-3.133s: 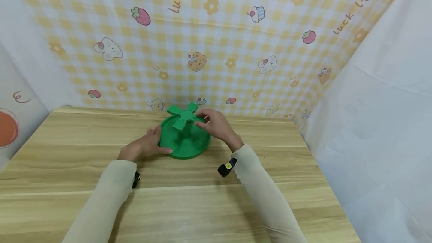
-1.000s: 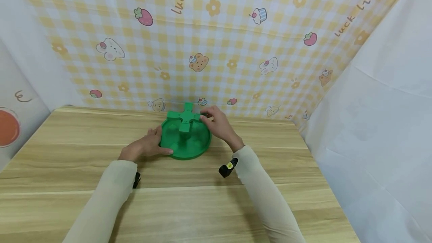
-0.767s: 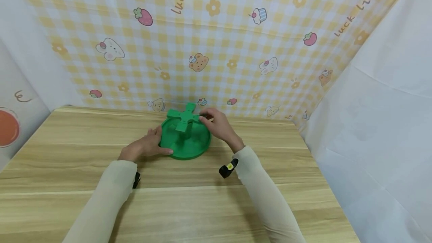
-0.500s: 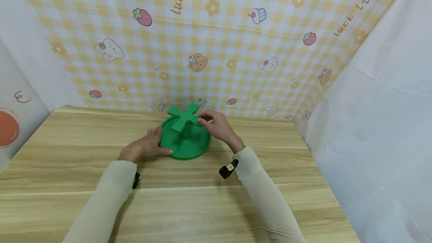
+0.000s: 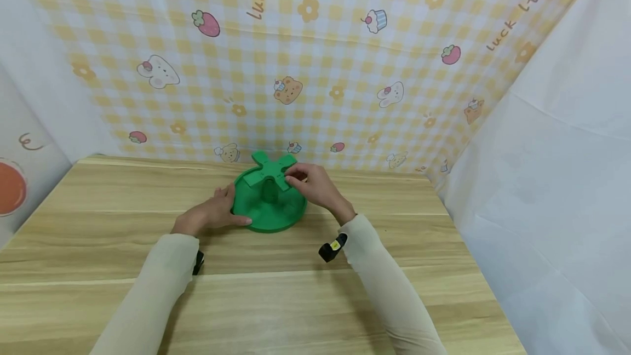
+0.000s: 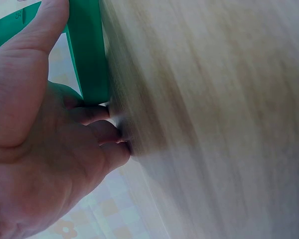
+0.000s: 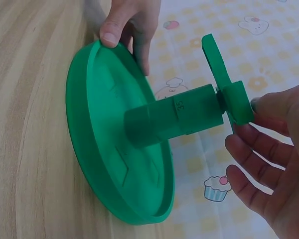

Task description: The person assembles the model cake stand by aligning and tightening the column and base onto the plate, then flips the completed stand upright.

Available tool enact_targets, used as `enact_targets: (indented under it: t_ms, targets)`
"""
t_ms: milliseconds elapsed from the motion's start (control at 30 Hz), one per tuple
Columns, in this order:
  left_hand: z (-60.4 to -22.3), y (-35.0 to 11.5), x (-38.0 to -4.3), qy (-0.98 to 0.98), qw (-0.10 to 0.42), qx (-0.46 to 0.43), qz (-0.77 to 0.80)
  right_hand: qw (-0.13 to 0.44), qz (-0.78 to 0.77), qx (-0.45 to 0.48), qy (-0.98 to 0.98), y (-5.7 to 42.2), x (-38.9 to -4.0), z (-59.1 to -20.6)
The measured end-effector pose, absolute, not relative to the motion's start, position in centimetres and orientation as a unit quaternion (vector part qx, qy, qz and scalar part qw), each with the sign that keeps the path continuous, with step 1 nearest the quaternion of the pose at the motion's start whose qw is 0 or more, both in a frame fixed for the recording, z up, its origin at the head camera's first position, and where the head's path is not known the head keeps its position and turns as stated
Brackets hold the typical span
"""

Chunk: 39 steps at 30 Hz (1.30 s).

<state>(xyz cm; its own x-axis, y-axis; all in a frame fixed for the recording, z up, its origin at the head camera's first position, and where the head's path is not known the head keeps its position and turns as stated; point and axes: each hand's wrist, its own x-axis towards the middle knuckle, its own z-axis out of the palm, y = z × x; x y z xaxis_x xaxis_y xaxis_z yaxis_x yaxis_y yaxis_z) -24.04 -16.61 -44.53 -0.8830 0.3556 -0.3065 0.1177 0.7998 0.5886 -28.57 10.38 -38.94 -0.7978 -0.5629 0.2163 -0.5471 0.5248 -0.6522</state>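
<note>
A green round base with a raised rim (image 5: 268, 229) stands on the table. From its middle rises a thick green post (image 7: 189, 110), marked "35" in the right wrist view, topped by a flat green cross-shaped piece (image 5: 270, 169). My left hand (image 5: 212, 215) grips the base's left edge, thumb over the rim and the other fingers on the outer side, down by the tabletop. At the near right arm of the cross, my right hand (image 5: 316, 185) pinches that arm between thumb and index finger. Its other fingers are loosely bent below, touching nothing I can make out.
The wooden table (image 5: 276, 311) stretches around the base on all sides. Close behind stands a yellow-checked cloth backdrop (image 5: 315, 59), with a white cloth wall (image 5: 537, 169) at the right. A black wrist camera (image 5: 332, 247) hangs at the right cuff.
The cross has turned clockwise, seen from above, over the last second, its arms now lying diagonally. My right hand has moved slightly nearer and left with it. Base and left hand stay put.
</note>
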Motion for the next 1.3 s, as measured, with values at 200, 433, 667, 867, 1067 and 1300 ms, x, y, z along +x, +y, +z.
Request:
enact_targets:
  t_ms: [200,433,667,867,1067,1300]
  targets:
    - [-44.48,-16.71,-24.11,0.925,0.213,0.125,0.290,0.015,-0.361,-0.333,0.871,10.17,-28.51,-38.87]
    - [-44.50,-16.83,-24.25,0.927,0.215,0.119,0.283,0.020,-0.355,-0.341,0.870,9.73,-28.33,-38.86]
    - [-44.30,-16.69,-24.24,0.928,0.216,0.116,0.281,-0.052,-0.384,-0.307,0.869,9.63,-28.27,-38.77]
    - [-44.26,-16.75,-24.12,0.926,0.218,0.117,0.286,-0.080,-0.390,-0.260,0.880,9.96,-28.97,-38.99]
    - [-44.26,-16.70,-24.01,0.924,0.218,0.119,0.289,0.020,-0.367,-0.262,0.892,10.27,-28.97,-39.13]
    - [-44.30,-16.68,-24.05,0.925,0.217,0.117,0.288,-0.011,-0.356,-0.273,0.894,10.18,-28.89,-39.21]
